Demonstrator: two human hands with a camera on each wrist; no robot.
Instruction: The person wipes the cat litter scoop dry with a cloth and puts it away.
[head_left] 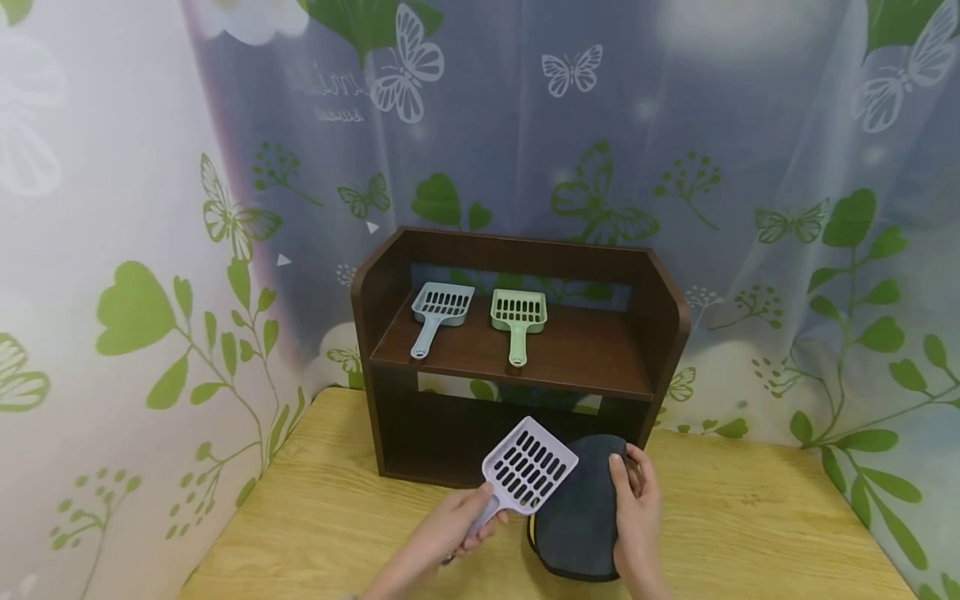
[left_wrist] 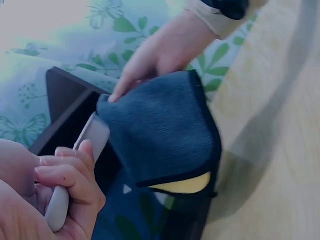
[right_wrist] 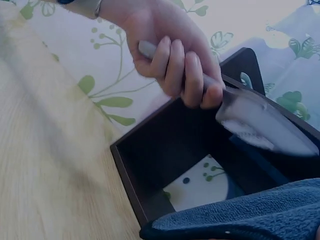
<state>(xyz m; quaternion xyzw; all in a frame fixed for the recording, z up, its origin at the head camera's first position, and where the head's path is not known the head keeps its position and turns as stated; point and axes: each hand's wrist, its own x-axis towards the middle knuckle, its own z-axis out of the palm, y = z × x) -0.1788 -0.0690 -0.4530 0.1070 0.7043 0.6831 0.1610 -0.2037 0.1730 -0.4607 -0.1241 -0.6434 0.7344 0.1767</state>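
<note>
My left hand (head_left: 450,523) grips the handle of a pale purple litter scoop (head_left: 531,467), its slotted head tilted up in front of the shelf. In the left wrist view the fingers curl round that handle. My right hand (head_left: 636,521) pinches the right edge of a dark blue-grey cloth (head_left: 579,521) between thumb and fingers. The cloth (left_wrist: 160,125) has black edging and a strip of yellow on its underside. In the head view the scoop's head overlaps the cloth's upper left; whether they touch I cannot tell.
A dark brown two-tier shelf (head_left: 615,342) stands on the wooden table (head_left: 750,517). On its upper board lie a blue litter scoop (head_left: 425,337) and a green litter scoop (head_left: 518,343), handles toward me. Behind hangs a leaf-and-butterfly patterned curtain (head_left: 495,150).
</note>
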